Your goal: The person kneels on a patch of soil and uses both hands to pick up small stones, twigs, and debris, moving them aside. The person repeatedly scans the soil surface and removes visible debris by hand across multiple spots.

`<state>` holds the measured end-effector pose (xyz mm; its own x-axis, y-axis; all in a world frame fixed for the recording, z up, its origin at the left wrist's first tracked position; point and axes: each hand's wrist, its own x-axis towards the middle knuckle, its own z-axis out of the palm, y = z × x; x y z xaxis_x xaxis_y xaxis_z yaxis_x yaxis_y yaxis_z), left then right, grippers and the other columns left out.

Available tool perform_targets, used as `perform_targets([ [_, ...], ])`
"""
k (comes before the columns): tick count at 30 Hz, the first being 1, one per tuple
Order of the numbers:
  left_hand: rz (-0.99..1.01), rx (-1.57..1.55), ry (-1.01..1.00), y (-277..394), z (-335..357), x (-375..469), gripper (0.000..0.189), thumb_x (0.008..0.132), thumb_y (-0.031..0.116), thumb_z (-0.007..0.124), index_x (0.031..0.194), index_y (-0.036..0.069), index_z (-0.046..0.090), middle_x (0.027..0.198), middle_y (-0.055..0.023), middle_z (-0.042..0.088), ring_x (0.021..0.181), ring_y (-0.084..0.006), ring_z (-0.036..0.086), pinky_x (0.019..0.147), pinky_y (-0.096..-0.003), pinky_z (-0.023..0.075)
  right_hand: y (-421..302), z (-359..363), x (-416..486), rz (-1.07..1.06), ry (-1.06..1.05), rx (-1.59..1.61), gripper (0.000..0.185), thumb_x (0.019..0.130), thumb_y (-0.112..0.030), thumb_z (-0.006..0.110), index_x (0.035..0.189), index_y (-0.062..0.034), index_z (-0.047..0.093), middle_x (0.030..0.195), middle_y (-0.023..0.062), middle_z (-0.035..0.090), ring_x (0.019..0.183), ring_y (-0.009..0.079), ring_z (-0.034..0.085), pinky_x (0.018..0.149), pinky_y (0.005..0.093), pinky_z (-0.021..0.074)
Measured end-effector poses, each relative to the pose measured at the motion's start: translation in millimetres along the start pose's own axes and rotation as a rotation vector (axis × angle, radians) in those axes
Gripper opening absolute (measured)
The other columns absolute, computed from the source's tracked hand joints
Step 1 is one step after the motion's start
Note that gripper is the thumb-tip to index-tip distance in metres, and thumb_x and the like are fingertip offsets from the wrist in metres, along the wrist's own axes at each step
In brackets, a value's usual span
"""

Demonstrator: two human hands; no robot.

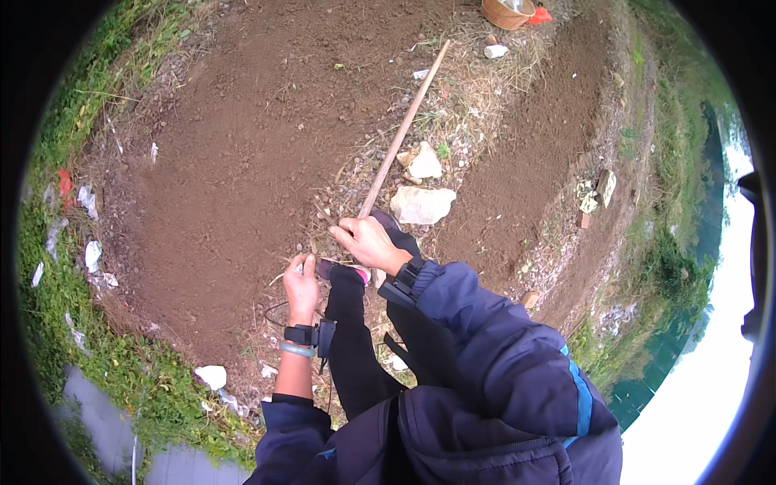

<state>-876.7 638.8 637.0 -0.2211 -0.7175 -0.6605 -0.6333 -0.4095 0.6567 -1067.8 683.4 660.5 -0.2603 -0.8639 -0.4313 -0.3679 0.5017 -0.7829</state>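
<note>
My right hand (368, 244) is curled, with a short, thin brown stick (323, 212) jutting from its fingertips. Just past its knuckles is the lower end of a long wooden pole (405, 124), which slants away over stones and dry grass. The hand hides that end, so whether it touches the pole is unclear. Lower and to the left, my left hand (301, 285) has thumb and fingers drawn together above the litter-strewn soil. A small brown piece (313, 245) shows at its thumb tip; whether it is pinched cannot be made out. My shoes (325, 268) stand close by both hands.
Pale rocks (423, 205) lie right of the pole. Tilled brown soil (242, 151) spreads to the left, and another soil strip (515, 163) runs on the right. A woven basket (508, 13) stands at the top beside a red bag (539, 16). Weeds (151, 382) and plastic scraps border the left.
</note>
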Motion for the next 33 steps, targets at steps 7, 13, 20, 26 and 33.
perform_targets([
  [7,0.034,-0.281,0.041,65,-12,-55,0.02,0.098,0.019,0.057,0.092,0.001,0.065,0.066,0.0044,0.051,0.058,-0.004,0.043,0.051,-0.0239,0.0353,-60,-40,-19,0.062,0.053,0.008,0.025,0.092,-0.018,0.053,0.092,0.0063,0.052,0.083,0.0319,0.061,0.086,0.0497,0.06,0.075,0.0533,0.047],
  [13,-0.011,-0.41,-0.003,114,25,-40,0.02,0.096,0.024,0.063,0.091,0.005,0.062,0.063,0.0076,0.046,0.05,-0.0028,0.036,0.043,-0.0239,0.0292,-14,-96,-18,-0.002,0.099,-0.025,0.016,0.088,-0.006,0.062,0.102,0.002,0.061,0.084,0.0172,0.068,0.081,0.027,0.068,0.073,0.0372,0.0526],
  [20,0.015,-0.39,0.162,156,82,15,0.021,0.092,0.022,0.066,0.094,0.001,0.066,0.076,0.0021,0.06,0.068,-0.0066,0.051,0.061,-0.0254,0.0435,65,-199,33,0.057,0.046,0.508,0.016,0.084,-0.004,0.067,0.099,0.0007,0.064,0.085,0.0077,0.068,0.08,0.0142,0.065,0.072,0.0292,0.0514],
  [26,-0.19,-0.447,0.406,264,154,33,0.022,0.088,0.019,0.072,0.099,0.006,0.059,0.07,0.003,0.055,0.053,-0.0045,0.047,0.045,-0.0212,0.0353,90,-358,132,0.021,-0.113,0.283,0.027,0.075,-0.008,0.074,0.091,-0.0016,0.053,0.071,0.0037,0.055,0.075,0.0102,0.061,0.064,0.0299,0.0492],
  [33,-0.15,-0.526,0.489,378,233,65,0.021,0.083,0.012,0.075,0.096,0.008,0.058,0.068,0.0059,0.051,0.052,-0.0029,0.041,0.045,-0.0218,0.0303,113,-507,221,-0.064,-0.306,0.254,0.018,0.076,-0.008,0.078,0.089,0.0014,0.069,0.077,0.0095,0.07,0.068,0.014,0.064,0.064,0.0299,0.0521],
])
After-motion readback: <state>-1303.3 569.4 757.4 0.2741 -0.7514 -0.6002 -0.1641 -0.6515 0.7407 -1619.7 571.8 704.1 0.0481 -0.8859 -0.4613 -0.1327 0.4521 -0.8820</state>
